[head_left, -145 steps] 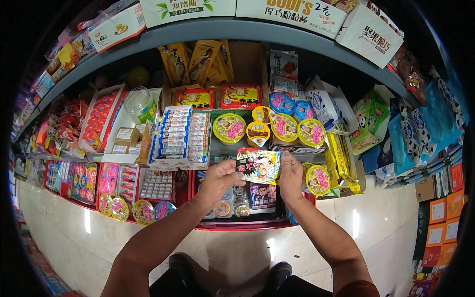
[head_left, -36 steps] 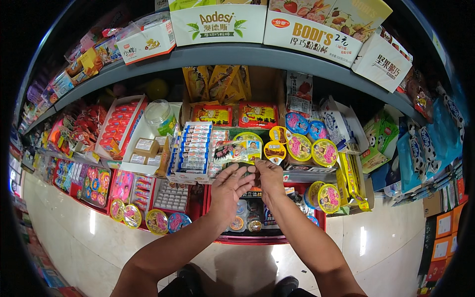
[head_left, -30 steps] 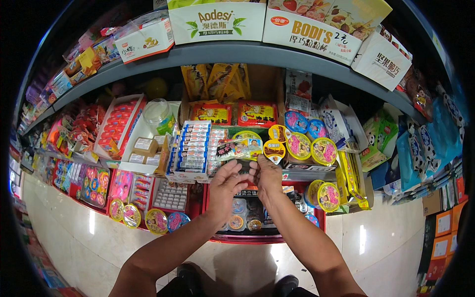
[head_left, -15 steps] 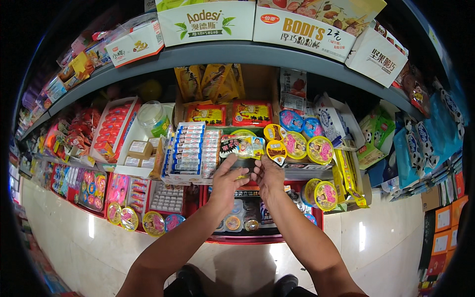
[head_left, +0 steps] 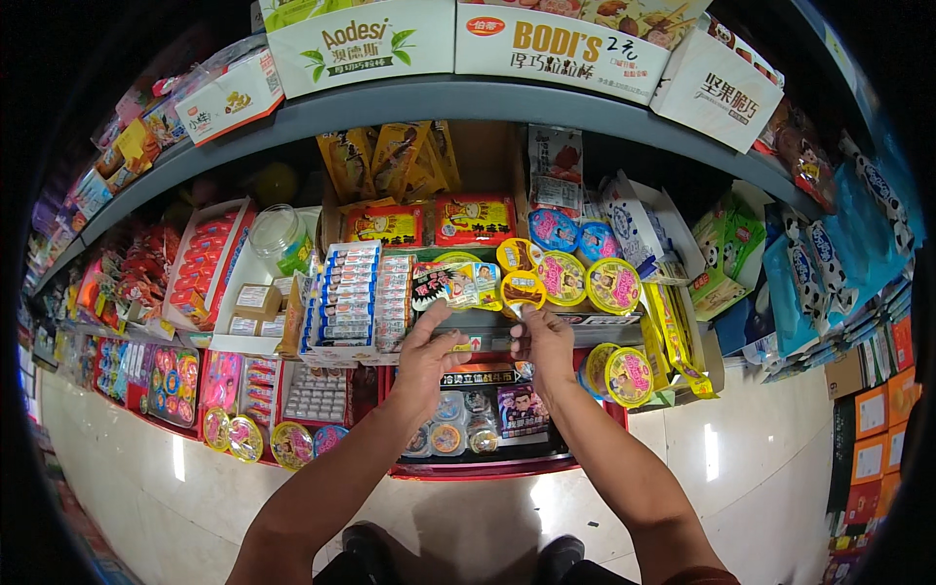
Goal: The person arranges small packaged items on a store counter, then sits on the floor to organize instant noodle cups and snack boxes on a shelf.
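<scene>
My right hand [head_left: 546, 343] has its fingers drawn together at the lower edge of a small round cup [head_left: 524, 292] with a brown and yellow lid. A second cup with a similar lid [head_left: 518, 255] sits just behind it. My left hand [head_left: 427, 353] is spread, its index finger at the lower edge of a flat packet [head_left: 458, 285] printed in black, white and yellow; its thumb points to the right, with nothing seen in its grasp. Right of the cups stand round tubs with yellow and pink lids [head_left: 612, 285].
Boxes of blue and white wrapped rolls [head_left: 348, 297] stand left of the packet. Above runs a grey shelf edge [head_left: 390, 109] carrying white display boxes. Below my hands is a red-edged tray [head_left: 487, 471] of small items. Blue bags [head_left: 795, 283] hang at the right.
The view has shifted, so the shelf sits slightly more to the left. My hands have moved apart; the right one has gone to the right along the cup's lower edge. The packet stays put.
</scene>
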A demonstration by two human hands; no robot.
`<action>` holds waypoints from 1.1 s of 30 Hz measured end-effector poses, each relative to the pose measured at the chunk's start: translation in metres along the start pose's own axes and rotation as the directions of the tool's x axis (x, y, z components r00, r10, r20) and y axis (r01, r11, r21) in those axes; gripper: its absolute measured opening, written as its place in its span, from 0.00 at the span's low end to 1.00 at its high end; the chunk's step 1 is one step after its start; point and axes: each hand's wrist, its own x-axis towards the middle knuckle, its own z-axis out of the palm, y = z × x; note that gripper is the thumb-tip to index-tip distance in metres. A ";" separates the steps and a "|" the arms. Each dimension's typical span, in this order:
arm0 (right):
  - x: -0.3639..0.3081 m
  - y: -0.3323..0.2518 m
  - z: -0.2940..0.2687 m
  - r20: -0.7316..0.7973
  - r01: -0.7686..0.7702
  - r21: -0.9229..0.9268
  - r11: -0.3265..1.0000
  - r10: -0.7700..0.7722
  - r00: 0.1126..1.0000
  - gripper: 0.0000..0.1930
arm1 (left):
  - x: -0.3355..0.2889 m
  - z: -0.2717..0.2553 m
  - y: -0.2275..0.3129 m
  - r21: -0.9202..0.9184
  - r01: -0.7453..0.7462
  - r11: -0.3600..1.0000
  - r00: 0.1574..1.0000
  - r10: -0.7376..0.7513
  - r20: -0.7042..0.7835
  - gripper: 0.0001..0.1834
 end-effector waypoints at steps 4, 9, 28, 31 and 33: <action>-0.002 -0.002 0.004 -0.015 0.097 -0.105 0.990 -0.099 0.995 0.13 | 0.003 -0.003 0.001 0.018 0.008 1.000 1.000 -0.009 0.026 0.30; 0.005 0.000 -0.011 0.039 0.062 -0.107 0.992 -0.058 0.998 0.13 | 0.011 -0.006 0.004 0.015 0.096 0.995 0.992 -0.097 0.083 0.25; -0.036 0.045 -0.089 0.728 0.701 -0.671 -0.243 -0.032 0.685 0.25 | -0.052 -0.107 -0.061 0.766 -0.641 -0.051 0.764 -0.145 0.629 0.38; -0.041 0.047 -0.092 0.699 0.693 -0.651 -0.310 0.113 0.707 0.29 | -0.064 -0.104 -0.065 0.783 -0.598 -0.173 0.797 -0.230 0.558 0.44; -0.045 0.050 -0.099 0.716 0.706 -0.631 -0.320 0.109 0.689 0.29 | -0.067 -0.102 -0.067 0.786 -0.591 -0.183 0.803 -0.232 0.550 0.45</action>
